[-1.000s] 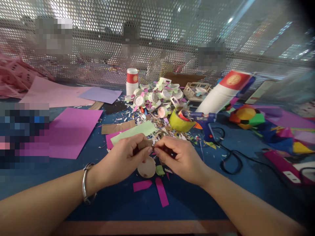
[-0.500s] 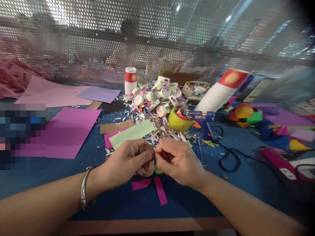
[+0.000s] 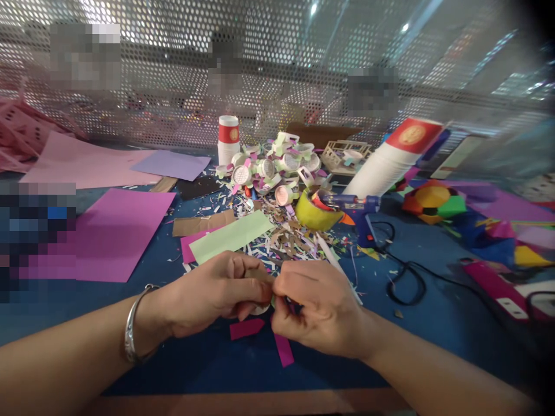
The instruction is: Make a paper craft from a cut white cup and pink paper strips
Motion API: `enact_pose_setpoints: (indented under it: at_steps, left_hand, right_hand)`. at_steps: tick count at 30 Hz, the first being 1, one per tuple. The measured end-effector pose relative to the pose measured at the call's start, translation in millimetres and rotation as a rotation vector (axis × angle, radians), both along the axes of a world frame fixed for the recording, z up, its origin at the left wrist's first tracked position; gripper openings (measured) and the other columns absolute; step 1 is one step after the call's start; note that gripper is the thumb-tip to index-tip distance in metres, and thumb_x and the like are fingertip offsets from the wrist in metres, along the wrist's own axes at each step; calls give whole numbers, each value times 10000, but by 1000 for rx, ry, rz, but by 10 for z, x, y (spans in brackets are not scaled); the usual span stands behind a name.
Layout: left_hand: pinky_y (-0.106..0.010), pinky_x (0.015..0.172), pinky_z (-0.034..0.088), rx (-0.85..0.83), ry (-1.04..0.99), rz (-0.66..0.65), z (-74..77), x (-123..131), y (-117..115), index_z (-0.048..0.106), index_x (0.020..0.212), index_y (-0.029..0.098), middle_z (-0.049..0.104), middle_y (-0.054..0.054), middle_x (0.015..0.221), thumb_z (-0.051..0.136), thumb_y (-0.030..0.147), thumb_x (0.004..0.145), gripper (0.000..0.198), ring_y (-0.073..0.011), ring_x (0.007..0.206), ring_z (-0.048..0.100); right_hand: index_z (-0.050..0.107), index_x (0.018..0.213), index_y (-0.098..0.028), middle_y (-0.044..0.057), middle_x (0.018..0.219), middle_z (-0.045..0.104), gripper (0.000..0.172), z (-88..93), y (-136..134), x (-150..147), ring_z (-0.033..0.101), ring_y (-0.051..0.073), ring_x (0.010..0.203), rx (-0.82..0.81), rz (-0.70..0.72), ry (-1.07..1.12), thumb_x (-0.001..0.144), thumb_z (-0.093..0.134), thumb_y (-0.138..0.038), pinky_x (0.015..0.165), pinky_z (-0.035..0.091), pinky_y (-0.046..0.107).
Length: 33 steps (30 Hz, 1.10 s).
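My left hand (image 3: 217, 294) is closed on a small pale round paper piece (image 3: 261, 309), mostly hidden behind its fingers. My right hand (image 3: 318, 306) meets it fingertip to fingertip, its thumb and index finger pinched at a bit of green paper (image 3: 273, 301) on the piece's right side. How the two parts join is covered by the fingers. On the table just below lie two magenta paper strips with pointed ends, one strip (image 3: 246, 329) by the left fingers and another strip (image 3: 284, 349) partly under the right hand.
Ahead are a light green paper strip (image 3: 234, 236), paper scraps (image 3: 290, 240) and a heap of small cup crafts (image 3: 277, 164). A blue glue gun (image 3: 362, 219) rests on a yellow roll (image 3: 316, 212); its black cord (image 3: 407, 283) loops right. Stacked paper cups (image 3: 381, 167) lean behind.
Both hands have drawn closer together and sunk slightly. My right hand has turned lower over the round piece, so less of that piece shows. The view has shifted a little.
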<state>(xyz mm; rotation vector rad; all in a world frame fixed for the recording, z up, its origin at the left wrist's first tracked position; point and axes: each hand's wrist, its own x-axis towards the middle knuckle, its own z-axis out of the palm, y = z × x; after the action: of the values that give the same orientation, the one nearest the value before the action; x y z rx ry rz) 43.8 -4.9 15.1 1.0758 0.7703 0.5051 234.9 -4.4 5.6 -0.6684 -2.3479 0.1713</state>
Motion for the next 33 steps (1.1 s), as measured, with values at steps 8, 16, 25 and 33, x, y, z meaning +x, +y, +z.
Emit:
enact_pose_setpoints:
  at_steps: [8,16,25,33]
  left_hand:
    - [-204,451,276,216,195,65,37,-111,-27,656,810,168,555,30,619,629,325,878,173,-75,515,435]
    - [-231,523,335,353,266,96,-66,-137,61,653,875,165,560,19,689,598,378,911,223,-96,581,459]
    - [-258,516,261,569,443,63,-55,-97,-20,336,625,197,336,62,606,550,231,892,344,-102,572,300]
    - [-247,525,328,645,502,140,-25,-90,-77,525,811,215,471,59,650,574,300,908,138,-110,593,415]
  right_hand:
    - [480,617,-203,-50,544,417,273,-46,293,235,383,91,485,-188,-347,143,876,565,-195,481,323,244]
    - [659,911,-195,-20,696,612,89,-21,208,143,530,95,573,-414,-209,162,921,580,-235,529,409,220]
    - [603,791,-178,-27,678,524,117,-12,159,100,475,89,585,-496,19,80,900,563,-180,527,382,222]
    - [559,732,-180,-45,649,481,122,-4,162,80,439,79,571,-528,42,134,845,570,-139,509,347,212]
